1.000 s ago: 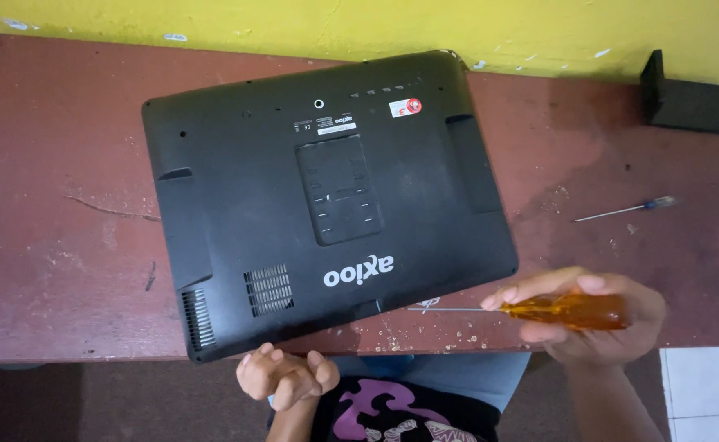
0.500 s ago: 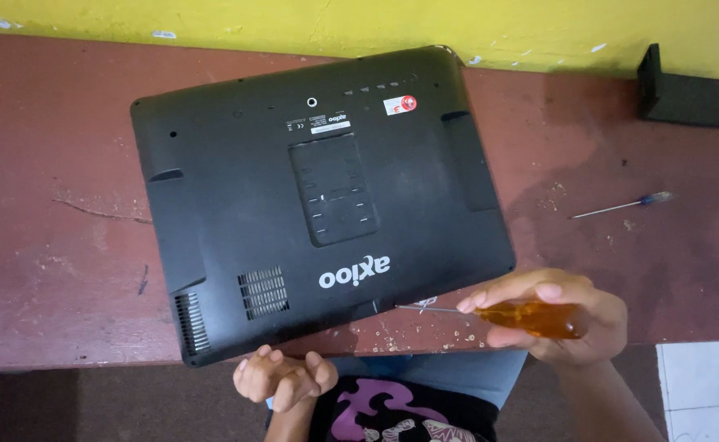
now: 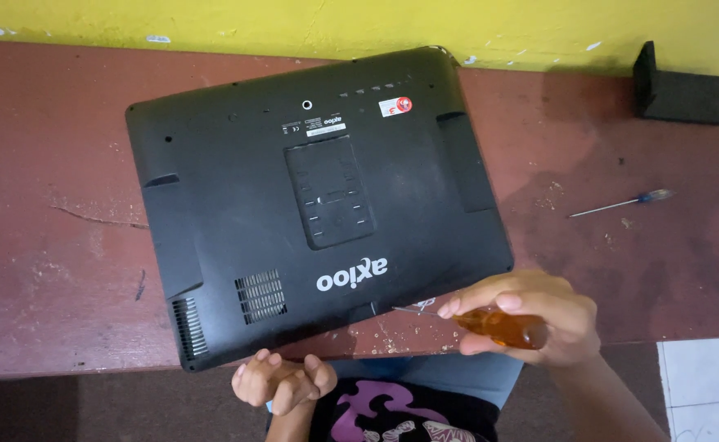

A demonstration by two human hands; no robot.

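We hold the amber-handled screwdriver (image 3: 498,325) in our right hand (image 3: 531,315), fingers clamped round its handle, its thin blade pointing left toward the near edge of the black monitor casing (image 3: 310,205). The casing lies back-up, skewed across the middle of the reddish bench (image 3: 49,245). Our left hand (image 3: 282,382) sits curled shut and empty just off the bench's near edge. A small blue-handled screwdriver (image 3: 621,203) lies towards the right end, a black block (image 3: 678,92) at the far right corner.

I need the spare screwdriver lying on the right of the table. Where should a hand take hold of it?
Grip the small screwdriver by its thicker blue handle at the right end, coming down from above: it lies flat on the red table with bare space around it, thin shaft pointing left.
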